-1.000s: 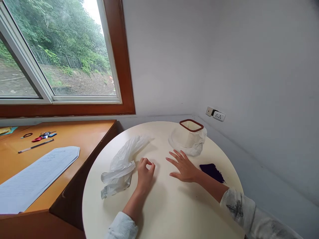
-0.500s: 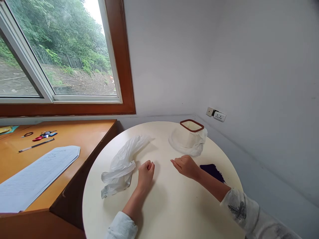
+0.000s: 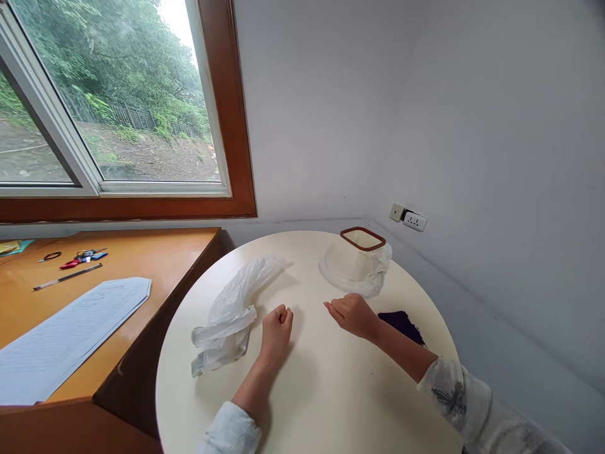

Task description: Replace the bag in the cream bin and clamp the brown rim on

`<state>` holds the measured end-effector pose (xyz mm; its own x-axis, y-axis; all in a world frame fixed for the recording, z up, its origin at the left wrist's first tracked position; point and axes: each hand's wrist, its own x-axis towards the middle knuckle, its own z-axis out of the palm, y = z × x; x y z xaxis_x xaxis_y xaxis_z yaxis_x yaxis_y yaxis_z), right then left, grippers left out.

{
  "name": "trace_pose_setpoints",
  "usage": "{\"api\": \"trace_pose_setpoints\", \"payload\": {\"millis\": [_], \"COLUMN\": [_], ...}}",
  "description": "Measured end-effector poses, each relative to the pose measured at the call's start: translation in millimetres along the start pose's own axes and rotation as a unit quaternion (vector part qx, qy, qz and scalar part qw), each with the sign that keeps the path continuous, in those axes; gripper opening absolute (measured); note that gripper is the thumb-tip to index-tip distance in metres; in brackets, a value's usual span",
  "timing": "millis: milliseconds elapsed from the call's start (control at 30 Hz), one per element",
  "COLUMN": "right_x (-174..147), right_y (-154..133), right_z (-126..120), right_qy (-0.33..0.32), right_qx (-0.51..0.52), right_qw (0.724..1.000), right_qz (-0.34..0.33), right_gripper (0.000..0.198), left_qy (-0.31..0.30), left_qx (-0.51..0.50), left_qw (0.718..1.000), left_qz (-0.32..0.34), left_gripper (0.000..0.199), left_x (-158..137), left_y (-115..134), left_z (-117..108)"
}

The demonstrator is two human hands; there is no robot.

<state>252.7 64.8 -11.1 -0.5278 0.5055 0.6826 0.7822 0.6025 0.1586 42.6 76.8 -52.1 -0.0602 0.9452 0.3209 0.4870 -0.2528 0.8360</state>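
Observation:
My left hand (image 3: pixel 276 329) is closed in a fist above the round cream table (image 3: pixel 326 391), with nothing showing in it. Just left of it lies a crumpled white plastic bag (image 3: pixel 231 315). My right hand (image 3: pixel 350 314) is also closed, its knuckles up and one fingertip poking out to the left; no object shows in it. Behind that hand stands a small cream bin (image 3: pixel 363 260) with a brown rim, and a thin white bag is bunched around it. A dark purple cloth (image 3: pixel 401 326) lies partly behind my right forearm.
An orange-brown desk (image 3: pixel 174 249) at the left holds written paper sheets (image 3: pixel 80 334), a pen (image 3: pixel 69 277), keys (image 3: pixel 85 257) and a black hair tie (image 3: pixel 51 256). A wall socket (image 3: pixel 414 221) sits beyond the table, and a window (image 3: pixel 142 94) is at the upper left.

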Motion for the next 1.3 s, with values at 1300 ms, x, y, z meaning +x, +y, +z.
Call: {"api": "trace_pose_setpoints", "payload": {"millis": [1300], "right_x": [2.5], "right_y": [0.6], "right_z": [-1.9], "right_qy": [0.004], "right_qx": [-0.006], "right_qw": [1.000], "right_qz": [-0.012], "right_gripper": [0.041], "left_qy": [-0.006], "left_qx": [-0.005], "left_qw": [1.000], "left_qz": [-0.005], "left_gripper": [0.033], "left_x": [-0.7], "left_y": [2.2], "left_z": [-0.5]}}
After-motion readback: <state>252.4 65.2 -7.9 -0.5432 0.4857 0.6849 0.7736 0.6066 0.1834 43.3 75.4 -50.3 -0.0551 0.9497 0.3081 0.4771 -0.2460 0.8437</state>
